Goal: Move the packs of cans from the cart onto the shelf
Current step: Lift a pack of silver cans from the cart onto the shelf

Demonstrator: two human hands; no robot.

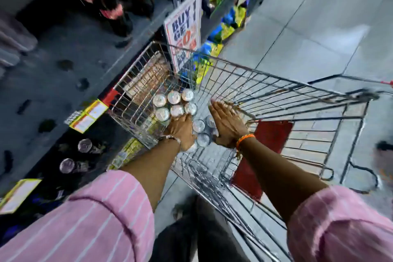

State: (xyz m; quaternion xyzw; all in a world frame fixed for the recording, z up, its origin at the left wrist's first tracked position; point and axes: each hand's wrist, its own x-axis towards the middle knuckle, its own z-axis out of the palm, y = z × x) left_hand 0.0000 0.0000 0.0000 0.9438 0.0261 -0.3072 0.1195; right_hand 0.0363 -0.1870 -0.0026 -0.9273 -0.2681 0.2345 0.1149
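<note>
I am looking down into the wire cart [265,91], which is standing just beside the dark shelf [70,53] on my left. Both of my arms are reaching into the basket. The left hand [182,130] is pressing against the left side of the nearer pack of cans [202,132], fingers curling down over its edge, so that grip is closing on the pack. The right hand [227,121] is lying flat and released, fingers straight and together, along the right side of the same pack; I cannot tell whether it is touching the cans. A second pack of cans [175,103] is sitting further forward in the basket, against the cart's front corner, silver tops facing up. A buy-one-get-one sign [185,25] is hanging from the shelf post above the cart's front. Two loose cans [76,155] are standing on the lower shelf.
</note>
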